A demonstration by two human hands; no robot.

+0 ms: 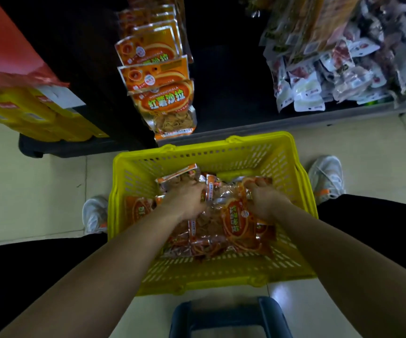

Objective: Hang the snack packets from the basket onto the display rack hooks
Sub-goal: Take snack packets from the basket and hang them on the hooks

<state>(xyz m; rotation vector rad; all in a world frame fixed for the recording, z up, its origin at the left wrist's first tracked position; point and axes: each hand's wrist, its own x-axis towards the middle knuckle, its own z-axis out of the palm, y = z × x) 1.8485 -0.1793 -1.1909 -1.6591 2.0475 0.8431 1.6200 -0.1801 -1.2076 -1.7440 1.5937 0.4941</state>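
Both hands are reaching down into the yellow perforated plastic basket (221,152), which is sitting on the pale tiled floor (26,191) between the person's feet. The orange-and-clear foil snack packets (197,240) are lying heaped in its bottom, directly under the hands. The left hand (187,200) is curling its fingers over the edge of a packet near the middle of the heap. The right hand (264,202) is closing its grip on the far end of the topmost packet (237,225), fingers bent round the foil (how firmly, the view is not showing).

That packet is lying printed face up, its long axis running away from the person toward the rack, and the right hand is sitting nearer its far end. The dark display rack (221,93) is standing just beyond the basket's far rim, with a column of matching hanging orange packets (159,98) hiding the hooks. So the coming move is probably going to be a lift up and forward.

The packets are looking glossy, crinkled and light, likely sliding easily over one another.
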